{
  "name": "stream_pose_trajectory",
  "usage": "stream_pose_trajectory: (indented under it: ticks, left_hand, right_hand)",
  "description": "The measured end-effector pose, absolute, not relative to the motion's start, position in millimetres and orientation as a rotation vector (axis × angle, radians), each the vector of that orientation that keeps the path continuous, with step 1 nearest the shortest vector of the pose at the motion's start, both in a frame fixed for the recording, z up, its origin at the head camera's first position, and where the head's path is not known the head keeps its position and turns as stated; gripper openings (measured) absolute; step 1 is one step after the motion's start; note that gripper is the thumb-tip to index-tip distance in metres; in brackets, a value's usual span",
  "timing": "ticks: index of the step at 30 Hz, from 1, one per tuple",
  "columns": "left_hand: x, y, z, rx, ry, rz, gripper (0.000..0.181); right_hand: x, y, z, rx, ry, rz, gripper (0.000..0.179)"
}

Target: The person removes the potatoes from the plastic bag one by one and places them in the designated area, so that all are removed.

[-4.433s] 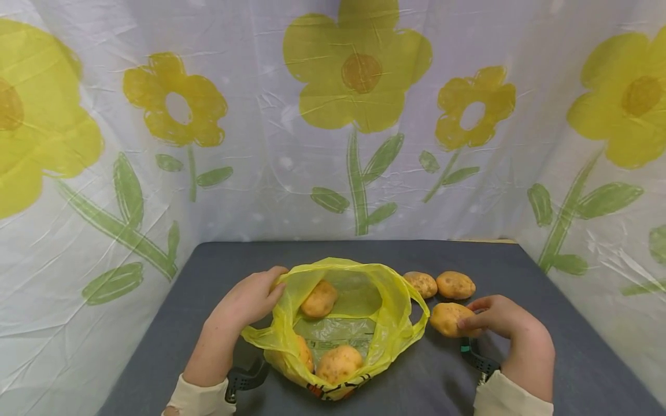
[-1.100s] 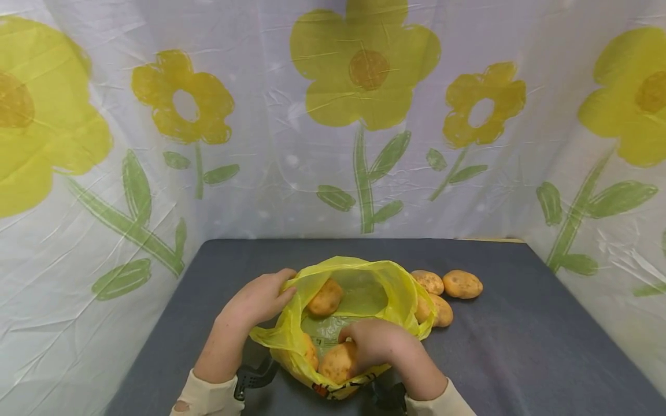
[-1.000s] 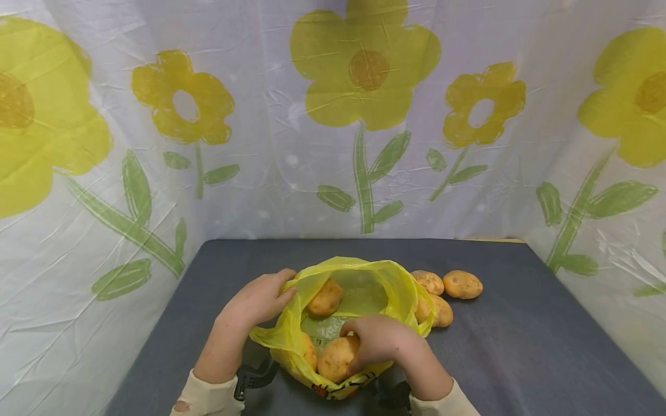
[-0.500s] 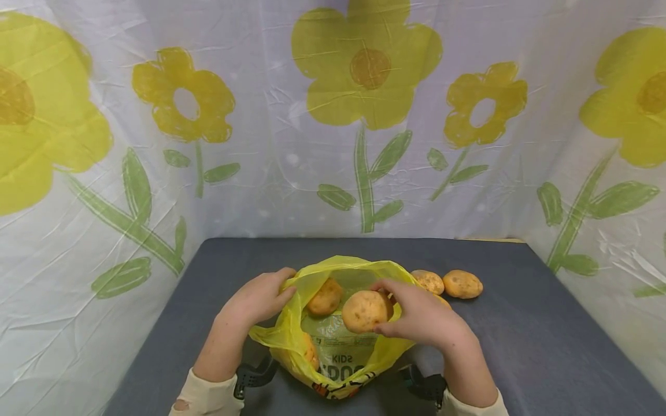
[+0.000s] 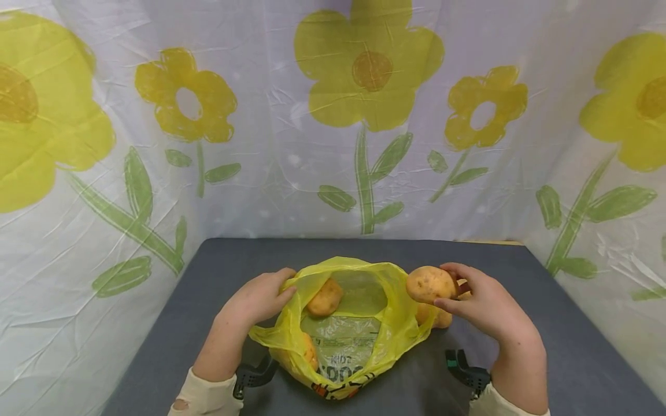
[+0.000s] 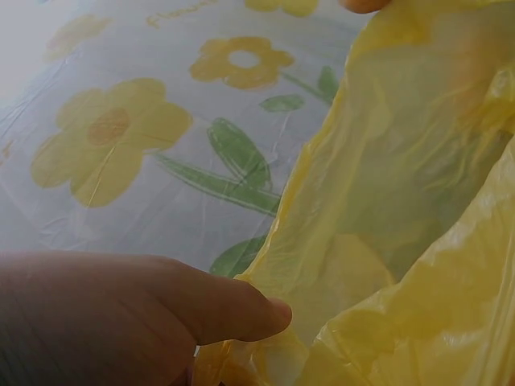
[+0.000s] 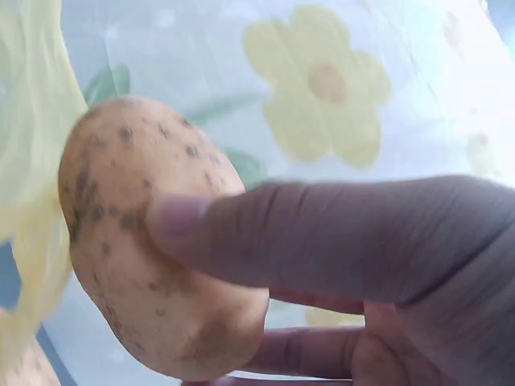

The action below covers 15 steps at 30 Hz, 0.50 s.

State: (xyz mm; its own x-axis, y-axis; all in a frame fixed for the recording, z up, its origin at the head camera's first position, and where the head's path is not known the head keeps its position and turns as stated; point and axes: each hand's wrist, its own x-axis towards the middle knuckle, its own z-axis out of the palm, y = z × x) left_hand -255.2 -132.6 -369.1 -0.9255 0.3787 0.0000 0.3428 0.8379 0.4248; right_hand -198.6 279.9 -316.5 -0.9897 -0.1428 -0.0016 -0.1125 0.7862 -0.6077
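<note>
A yellow plastic bag [image 5: 340, 358] stands with its mouth wide on the dark table. My left hand [image 5: 257, 300] pinches the bag's left rim; in the left wrist view its thumb [image 6: 241, 310] lies over the plastic. Inside the bag sit two potatoes, one at the back [image 5: 325, 297] and one at the front left [image 5: 310, 351], partly covered by the bag's wall. My right hand [image 5: 484, 300] holds a speckled potato [image 5: 429, 284] in the air just right of the bag, thumb on one side and fingers on the other, as the right wrist view confirms.
Behind and below the right hand, another potato [image 5: 442, 318] lies on the table [image 5: 520, 283] against the bag's right side, seen partly through its handle. Flower-printed sheeting [image 5: 270, 202] encloses the table at the back and both sides.
My right hand, which set one potato down on the right of the bag, has reached in, lifted another potato out and carried it right. The left hand keeps its hold on the rim.
</note>
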Motion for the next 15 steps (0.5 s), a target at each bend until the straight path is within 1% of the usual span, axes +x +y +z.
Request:
stream_pose_trajectory:
  ticks: [3,15]
  left_hand:
    - [-255.4,-133.1,-370.1,0.575,2.926,0.655,0.044]
    - [-256.2,-132.5,-371.5,0.567,2.928,0.651,0.045]
  right_hand:
    - [-199.0,292.4,-319.1,-0.129,2.941,-0.941,0.079]
    - [-204.4,336.5,-332.8,0.081,2.908,-0.919,0.088]
